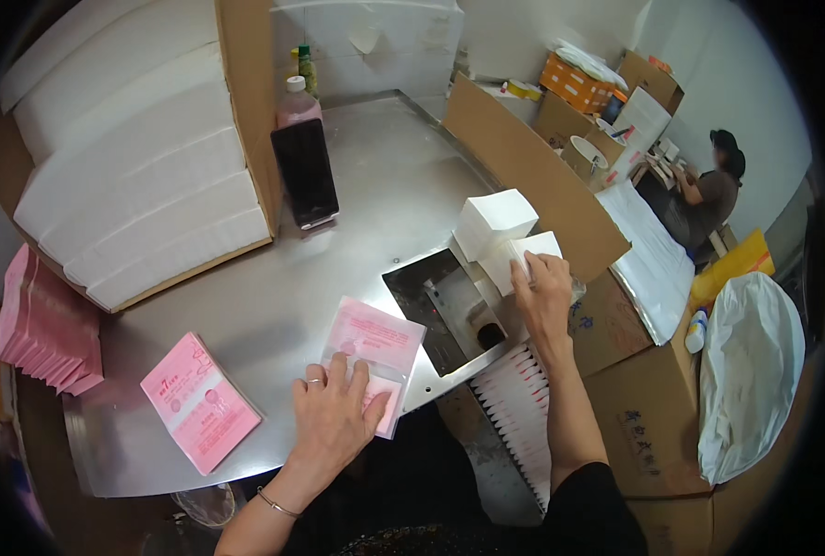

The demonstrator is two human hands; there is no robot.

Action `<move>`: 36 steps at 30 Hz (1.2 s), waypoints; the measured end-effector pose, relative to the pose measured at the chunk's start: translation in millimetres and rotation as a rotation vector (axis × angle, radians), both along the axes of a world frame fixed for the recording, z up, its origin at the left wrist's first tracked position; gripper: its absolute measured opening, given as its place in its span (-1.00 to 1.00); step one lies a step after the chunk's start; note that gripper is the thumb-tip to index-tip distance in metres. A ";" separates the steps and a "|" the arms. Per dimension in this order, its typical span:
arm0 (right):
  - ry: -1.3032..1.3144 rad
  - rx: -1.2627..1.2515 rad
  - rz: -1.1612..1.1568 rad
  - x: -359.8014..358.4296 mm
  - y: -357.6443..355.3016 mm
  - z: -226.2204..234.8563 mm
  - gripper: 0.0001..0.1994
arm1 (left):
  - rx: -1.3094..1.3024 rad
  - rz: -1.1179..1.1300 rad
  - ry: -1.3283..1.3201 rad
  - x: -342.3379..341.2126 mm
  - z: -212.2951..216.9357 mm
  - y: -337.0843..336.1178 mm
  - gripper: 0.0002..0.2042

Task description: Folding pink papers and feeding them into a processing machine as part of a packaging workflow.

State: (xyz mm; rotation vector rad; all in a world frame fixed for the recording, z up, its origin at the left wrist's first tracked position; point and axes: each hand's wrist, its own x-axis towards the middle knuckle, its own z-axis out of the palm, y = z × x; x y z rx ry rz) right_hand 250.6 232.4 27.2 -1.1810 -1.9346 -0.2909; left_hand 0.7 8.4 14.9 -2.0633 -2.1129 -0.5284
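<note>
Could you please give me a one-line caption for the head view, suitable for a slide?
At a steel table, the left hand presses a pink pouch while the right hand reaches a white tissue stack.

A packet stack (pixel 199 403) lies left of the pouch (pixel 373 357); tissue stacks (pixel 505 236) sit behind the chute (pixel 445 310).

Steel table (pixel 375 176) with 2 pink packets (pixel 199 401) (pixel 375 347), dark phone (pixel 305 172), pink-filled bottle (pixel 298 102), white paper stack (pixel 494 222).

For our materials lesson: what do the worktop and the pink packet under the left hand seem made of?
Worktop: likely stainless steel, brushed grey with soft reflections. Pink packet under the left hand: apparently thin plastic film, slightly glossy, though it could be coated paper.
</note>
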 end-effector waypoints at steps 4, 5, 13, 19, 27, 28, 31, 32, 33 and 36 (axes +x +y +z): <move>0.015 -0.067 0.043 1.9 -0.9 9.6 -0.83 | 0.089 -0.020 -0.065 -0.3 -1.5 -0.1 -0.52; 0.013 -0.064 0.043 2.7 -1.5 11.5 -0.83 | 0.092 -0.021 -0.067 -0.1 -1.1 0.2 -0.52; 0.040 -0.104 0.079 8.8 -1.1 7.9 -0.85 | 0.152 -0.058 -0.062 -1.0 -1.6 4.6 -0.50; -0.084 0.054 -0.030 4.1 -1.2 2.4 -0.66 | -0.012 -0.135 -0.181 -1.9 -1.6 0.6 -0.65; -0.303 0.031 0.913 -93.9 -157.2 -26.1 -0.57 | 0.032 -0.077 -0.258 -23.3 7.7 -12.6 -0.29; -0.256 -0.003 0.819 -106.9 -143.1 -35.8 -0.60 | 0.083 -0.122 -0.242 -15.2 5.5 -12.3 -0.23; -0.526 -0.279 0.611 -146.9 -98.7 -26.6 -0.69 | 0.012 -0.081 -0.248 -4.1 6.4 -9.5 -0.17; -0.505 -0.336 0.552 -144.1 -77.2 -44.4 -0.68 | -0.027 -0.061 -0.238 -1.0 5.4 -5.8 -0.18; -0.477 -0.394 0.498 -137.1 -57.0 -65.2 -0.68 | -0.056 -0.116 -0.262 -4.2 17.3 -12.8 -0.24; -0.171 -0.318 0.410 -93.6 -25.1 -79.1 -0.73 | -0.017 -0.133 -0.270 -20.8 5.0 -36.8 -0.53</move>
